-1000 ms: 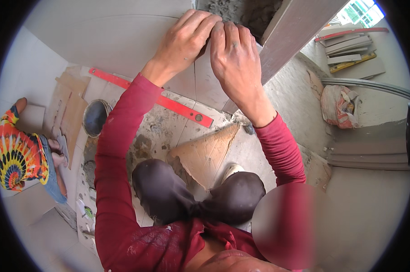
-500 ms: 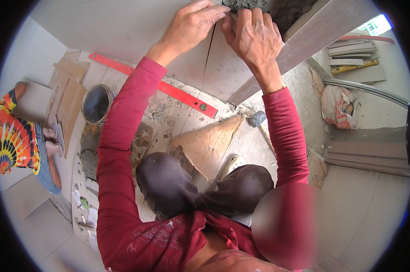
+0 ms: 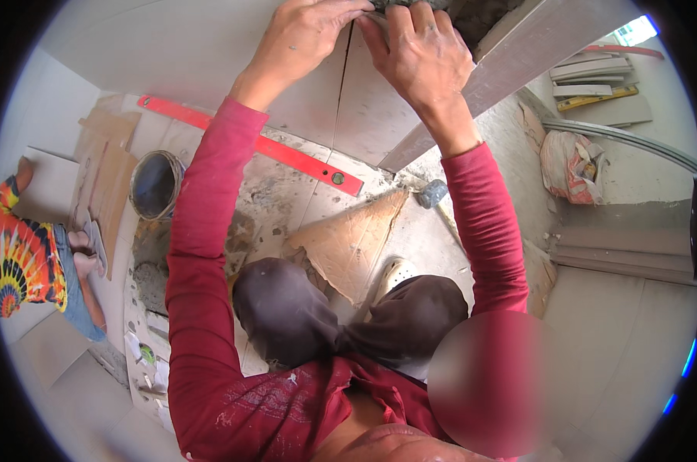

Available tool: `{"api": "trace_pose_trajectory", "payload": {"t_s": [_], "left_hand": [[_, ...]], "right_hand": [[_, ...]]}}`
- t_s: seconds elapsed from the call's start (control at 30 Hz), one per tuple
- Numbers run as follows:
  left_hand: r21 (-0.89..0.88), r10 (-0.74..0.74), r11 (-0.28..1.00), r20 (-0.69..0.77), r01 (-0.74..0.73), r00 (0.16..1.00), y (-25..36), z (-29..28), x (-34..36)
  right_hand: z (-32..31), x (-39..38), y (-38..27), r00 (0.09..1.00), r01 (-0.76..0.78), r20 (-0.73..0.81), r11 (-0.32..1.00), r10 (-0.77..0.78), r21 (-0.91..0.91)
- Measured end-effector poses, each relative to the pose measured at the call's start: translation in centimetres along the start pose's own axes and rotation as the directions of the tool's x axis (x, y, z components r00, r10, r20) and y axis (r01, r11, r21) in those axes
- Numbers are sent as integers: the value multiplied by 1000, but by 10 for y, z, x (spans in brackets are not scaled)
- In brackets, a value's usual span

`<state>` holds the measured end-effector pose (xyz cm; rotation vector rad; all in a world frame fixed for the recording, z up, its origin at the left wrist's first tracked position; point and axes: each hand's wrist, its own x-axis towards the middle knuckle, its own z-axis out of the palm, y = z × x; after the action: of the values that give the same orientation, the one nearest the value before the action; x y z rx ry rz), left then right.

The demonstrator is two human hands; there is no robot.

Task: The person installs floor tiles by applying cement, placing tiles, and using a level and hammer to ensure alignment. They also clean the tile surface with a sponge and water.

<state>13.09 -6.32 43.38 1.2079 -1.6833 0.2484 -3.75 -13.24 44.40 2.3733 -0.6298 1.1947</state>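
Observation:
Both arms reach up to the top edge of large grey wall tiles. My right hand (image 3: 425, 58) curls its fingers over the top of the narrower tile (image 3: 375, 115), thumb on its face. Beside it, my left hand (image 3: 298, 38) has thumb and fingers pinched together at the top of the joint, by the wider tile (image 3: 179, 54). What lies in that pinch is too small and hidden to make out. A thin dark gap (image 3: 342, 85) runs down between the two tiles. Rough grey mortar (image 3: 487, 15) shows behind the right hand.
A red spirit level (image 3: 302, 162) lies along the wall's foot. Near it are a mallet head (image 3: 433, 194), torn cardboard (image 3: 356, 239) and a bucket (image 3: 156, 185). A co-worker in a colourful shirt (image 3: 29, 266) crouches at left. Tile strips (image 3: 591, 73) and a sack (image 3: 570, 165) are at right.
The view has shifted slightly, and both hands appear a little higher and further left. They stay at the top of the tile joint with much the same grip.

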Motion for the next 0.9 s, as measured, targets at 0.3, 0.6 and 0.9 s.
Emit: {"api": "trace_pose_trajectory", "payload": {"t_s": [0.3, 0.6, 0.9], "left_hand": [[123, 24, 991, 203, -50, 979, 9, -21, 6], [39, 7, 999, 220, -16, 975, 6, -19, 9], [86, 75, 992, 195, -93, 978, 1, -16, 8]], "right_hand": [[4, 1, -3, 999, -35, -29, 999, 34, -19], [3, -1, 1, 999, -10, -43, 1000, 10, 13], [7, -4, 2, 999, -5, -41, 1000, 4, -25]]}}
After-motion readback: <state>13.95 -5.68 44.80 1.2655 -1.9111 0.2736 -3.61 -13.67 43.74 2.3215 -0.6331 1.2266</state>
